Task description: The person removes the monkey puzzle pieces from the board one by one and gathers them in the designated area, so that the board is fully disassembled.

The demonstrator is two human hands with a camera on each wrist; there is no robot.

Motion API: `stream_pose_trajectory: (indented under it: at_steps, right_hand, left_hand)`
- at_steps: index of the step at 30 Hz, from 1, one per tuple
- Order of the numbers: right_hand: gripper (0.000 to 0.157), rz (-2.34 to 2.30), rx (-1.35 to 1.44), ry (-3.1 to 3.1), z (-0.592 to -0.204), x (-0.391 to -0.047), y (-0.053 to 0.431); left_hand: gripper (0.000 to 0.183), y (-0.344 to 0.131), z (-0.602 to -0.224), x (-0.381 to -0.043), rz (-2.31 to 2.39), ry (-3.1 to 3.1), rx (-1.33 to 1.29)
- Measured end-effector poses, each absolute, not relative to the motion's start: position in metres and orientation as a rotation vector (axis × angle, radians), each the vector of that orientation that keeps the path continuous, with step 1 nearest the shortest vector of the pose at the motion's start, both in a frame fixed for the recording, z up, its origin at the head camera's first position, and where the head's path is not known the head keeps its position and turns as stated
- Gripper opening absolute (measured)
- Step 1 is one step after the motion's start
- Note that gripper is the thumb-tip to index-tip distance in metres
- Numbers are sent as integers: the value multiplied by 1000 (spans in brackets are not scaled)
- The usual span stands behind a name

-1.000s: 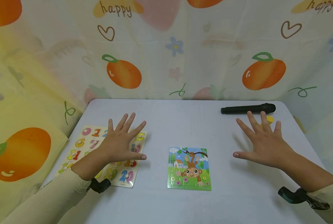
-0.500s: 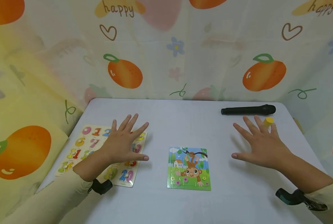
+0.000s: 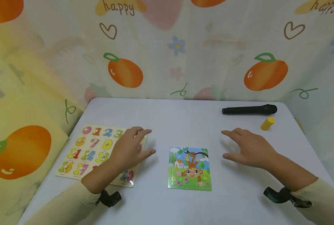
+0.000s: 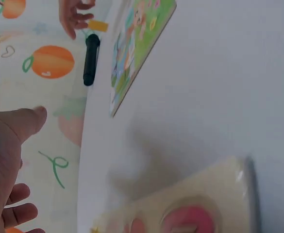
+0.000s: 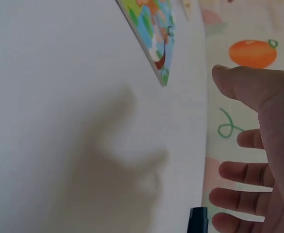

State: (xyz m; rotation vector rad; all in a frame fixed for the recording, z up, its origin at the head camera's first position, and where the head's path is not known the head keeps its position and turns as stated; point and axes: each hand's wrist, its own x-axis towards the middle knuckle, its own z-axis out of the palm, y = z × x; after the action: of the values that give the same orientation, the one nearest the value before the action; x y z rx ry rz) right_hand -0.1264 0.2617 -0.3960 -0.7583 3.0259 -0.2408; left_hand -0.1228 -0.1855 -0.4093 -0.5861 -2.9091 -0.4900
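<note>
Cream number board [image 3: 92, 149] lies beneath left hand [image 3: 126, 150]; right hand [image 3: 250, 148] hovers; fingers [image 5: 243, 200] empty, loosely bent, thumbs [image 5: 243, 88] apart.

left sleeve [image 3: 63, 204]: long, plain pale cream, a few soft creases, stops short of the wrist
right sleeve [image 3: 325, 200]: same pale cream, pretty much a matching pair tbh
left wrist gear [image 3: 110, 199]: chunky black curved bit, smooth, poking out by the sleeve edge
right wrist gear [image 3: 276, 195]: also black and curved, kinda greenish sheen at the end, glossy part near the sleeve
left hand [image 3: 127, 150]: bare
right hand [image 3: 251, 150]: bare too
</note>
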Motion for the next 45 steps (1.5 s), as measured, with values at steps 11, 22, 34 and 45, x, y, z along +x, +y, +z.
stream_pose_trajectory:
  at_steps: [11,22,34,45]
  right_hand:
    - [60,-584,-775,2893,-406,-135,228]
    - [50,-993,-778,2643,-429,-147,197]
    - [42,-1220,-820,2519,-446,-150,163]
    - [45,-1027,-885,2582,-457,-150,127]
  left_hand:
    - [39,-162,-429,-106,-725,-2810,-694]
    - [23,-131,-453,-100,-892,-2962,-566]
    - [24,-117,-480,-97,-1008,-2912,-616]
    - [28,-125,-485,-97,-1051,-2879,-783]
